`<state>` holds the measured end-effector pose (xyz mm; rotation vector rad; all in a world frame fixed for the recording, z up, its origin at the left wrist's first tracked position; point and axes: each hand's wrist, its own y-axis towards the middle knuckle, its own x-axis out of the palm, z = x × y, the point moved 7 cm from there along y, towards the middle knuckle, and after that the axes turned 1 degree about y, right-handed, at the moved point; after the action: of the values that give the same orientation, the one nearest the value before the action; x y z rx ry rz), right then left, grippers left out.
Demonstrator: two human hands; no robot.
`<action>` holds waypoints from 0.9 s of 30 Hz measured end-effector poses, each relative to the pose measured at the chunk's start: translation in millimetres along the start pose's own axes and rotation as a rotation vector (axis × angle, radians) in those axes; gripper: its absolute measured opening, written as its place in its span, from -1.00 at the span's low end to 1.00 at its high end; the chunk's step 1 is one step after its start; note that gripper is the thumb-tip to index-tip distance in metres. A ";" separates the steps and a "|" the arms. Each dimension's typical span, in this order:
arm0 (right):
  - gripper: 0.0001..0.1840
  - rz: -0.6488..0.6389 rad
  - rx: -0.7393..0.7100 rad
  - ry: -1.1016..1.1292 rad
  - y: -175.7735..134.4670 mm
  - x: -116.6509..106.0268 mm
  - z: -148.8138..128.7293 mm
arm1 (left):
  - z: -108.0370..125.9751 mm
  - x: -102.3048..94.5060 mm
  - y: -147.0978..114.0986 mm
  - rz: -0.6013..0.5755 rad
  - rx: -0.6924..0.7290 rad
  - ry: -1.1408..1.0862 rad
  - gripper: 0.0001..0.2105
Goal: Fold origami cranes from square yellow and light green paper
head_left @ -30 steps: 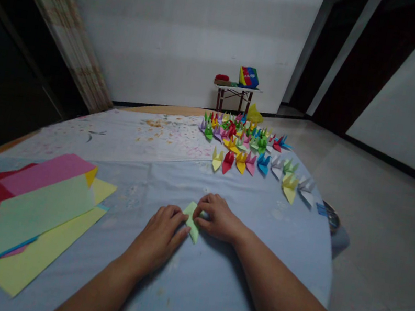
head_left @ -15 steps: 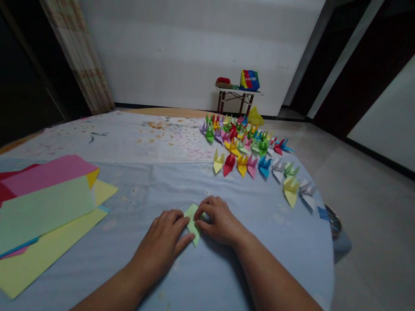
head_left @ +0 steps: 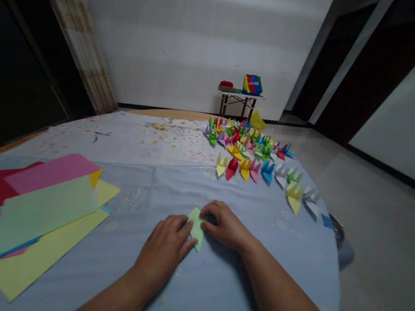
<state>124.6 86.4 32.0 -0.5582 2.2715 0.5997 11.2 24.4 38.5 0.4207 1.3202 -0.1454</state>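
A small piece of folded pale green paper [head_left: 196, 229], long and pointed at its lower end, lies flat on the blue tablecloth between my hands. My left hand [head_left: 165, 241] holds down its left side, with the thumb and forefinger on the paper and the other fingers curled. On the opposite side, my right hand [head_left: 224, 224] pinches the paper's right edge between bent fingers and thumb. The exact grip of the right fingertips is partly hidden.
Coloured paper sheets [head_left: 47, 211] lie overlapping at the left. Folded paper cranes [head_left: 245, 170] in many colours stand in rows and a cluster at the far right. The tablecloth [head_left: 123, 279] covers the round table. Behind, a small table [head_left: 240, 96] carries a colourful box [head_left: 253, 84].
The whole view has shifted slightly. My right fingers sit a little farther from the left ones, and more of the green paper shows between them.
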 end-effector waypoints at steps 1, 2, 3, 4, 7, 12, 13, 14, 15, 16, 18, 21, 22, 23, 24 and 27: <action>-0.80 -0.001 0.006 0.000 0.0 0.0 0.2 | 0.3 0.0 0.0 -0.007 -0.002 0.010 -0.69; -0.80 -0.002 0.010 0.000 0.0 0.0 0.3 | 0.7 0.0 0.0 -0.014 -0.003 0.019 -0.69; -0.80 -0.002 0.013 -0.001 0.1 0.0 0.4 | 1.1 -0.2 0.0 -0.020 -0.003 0.025 -0.69; -0.80 -0.004 0.015 -0.002 0.1 0.0 0.5 | 1.5 -0.4 0.0 -0.024 -0.002 0.030 -0.69; -0.81 -0.005 0.016 -0.001 0.3 0.4 0.7 | 2.9 -0.4 -0.2 -0.043 -0.003 0.046 -0.69; -0.84 0.000 0.023 -0.012 0.1 1.1 0.2 | 5.3 1.3 -0.4 -0.097 -0.029 0.100 -0.67; -0.83 0.004 0.022 -0.017 0.0 1.2 -0.2 | 6.0 1.4 -0.3 -0.108 -0.033 0.112 -0.67; -0.83 0.009 0.018 -0.021 -0.2 1.3 -0.7 | 6.8 1.1 -0.2 -0.115 -0.037 0.124 -0.67; -0.81 0.012 0.012 -0.023 -0.3 1.6 -1.2 | 7.6 0.5 0.1 -0.121 -0.039 0.135 -0.67; -0.79 0.015 0.004 -0.023 -0.3 1.9 -1.6 | 8.7 -0.3 0.5 -0.124 -0.040 0.145 -0.67; -0.76 0.016 -0.012 -0.023 -0.3 3.0 -2.3 | 10.9 -2.1 1.2 -0.134 -0.041 0.165 -0.68; -0.77 0.011 -0.045 -0.045 -0.1 4.4 -4.1 | 14.4 -2.8 0.8 -0.160 -0.049 0.202 -0.67; -0.78 0.008 -0.058 -0.057 -0.1 4.8 -5.0 | 15.6 -2.0 0.0 -0.171 -0.051 0.214 -0.66; -0.79 0.006 -0.069 -0.069 -0.1 5.0 -6.0 | 16.6 -0.8 -1.1 -0.180 -0.056 0.224 -0.64; -0.80 0.006 -0.078 -0.079 0.0 5.1 -6.8 | 17.5 0.8 -2.5 -0.187 -0.061 0.233 -0.63; -0.82 0.009 -0.086 -0.099 0.6 5.4 -7.5 | 19.1 6.5 -7.7 -0.198 -0.079 0.248 -0.57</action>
<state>116.7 81.5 33.1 -0.5479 2.1649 0.7163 27.5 11.0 34.2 0.2458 1.6064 -0.2104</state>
